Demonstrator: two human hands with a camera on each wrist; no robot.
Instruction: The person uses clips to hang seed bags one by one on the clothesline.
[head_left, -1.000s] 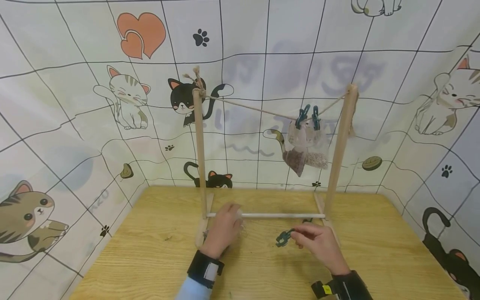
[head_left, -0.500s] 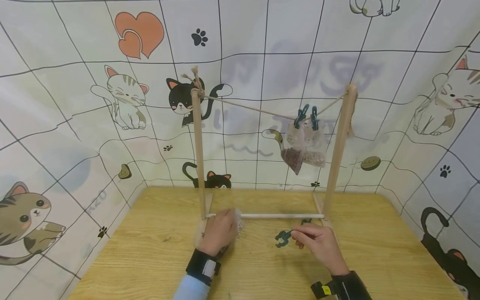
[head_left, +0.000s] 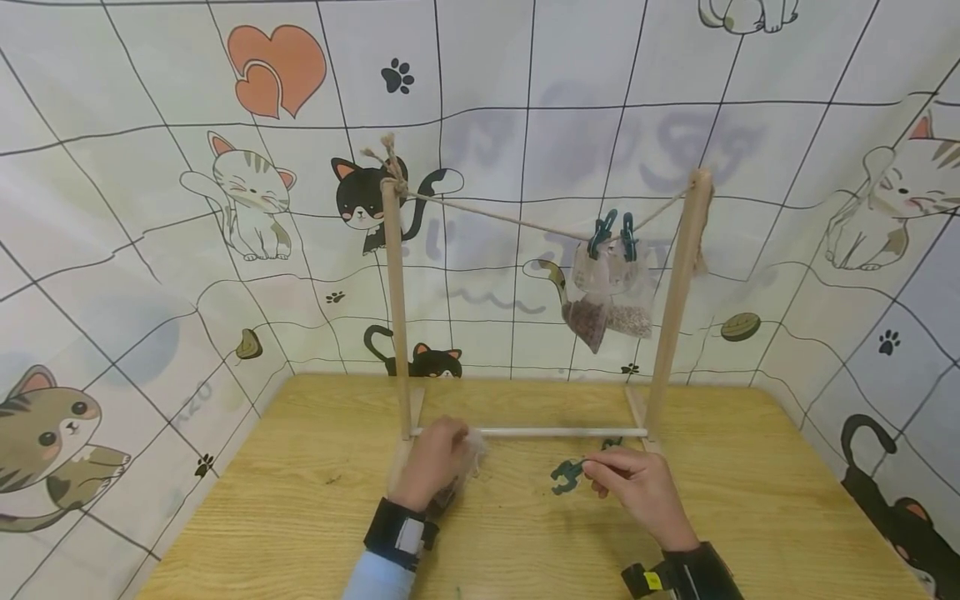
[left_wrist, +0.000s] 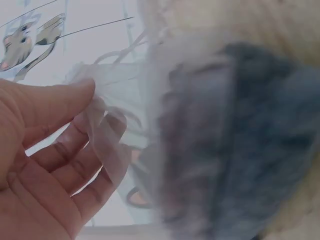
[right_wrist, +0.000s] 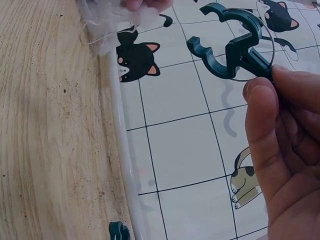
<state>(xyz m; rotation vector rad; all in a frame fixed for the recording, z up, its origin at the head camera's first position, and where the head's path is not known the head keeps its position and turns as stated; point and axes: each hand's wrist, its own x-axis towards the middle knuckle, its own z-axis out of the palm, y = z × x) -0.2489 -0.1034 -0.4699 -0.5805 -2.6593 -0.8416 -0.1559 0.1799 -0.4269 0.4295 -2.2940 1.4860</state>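
Note:
My left hand pinches the gathered top of a clear plastic bag in front of the frame's left post. In the left wrist view the bag's dark, blurred contents hang beside the palm; from the head they are mostly hidden behind hand and wrist. Thumb and fingers of my right hand squeeze the handles of a dark green clothespin, whose jaws are spread and face left. Another green clothespin lies on the table just behind this hand.
A wooden frame has two posts and a white crossbar. From its sagging rope hang two clear bags, one with dark red grains, one with paler grains, under green clothespins. A cat-print sheet surrounds the table.
My left hand has shifted slightly left and turned, and more of the bag now shows right of the wrist. The right hand stays put with the clothespin squeezed.

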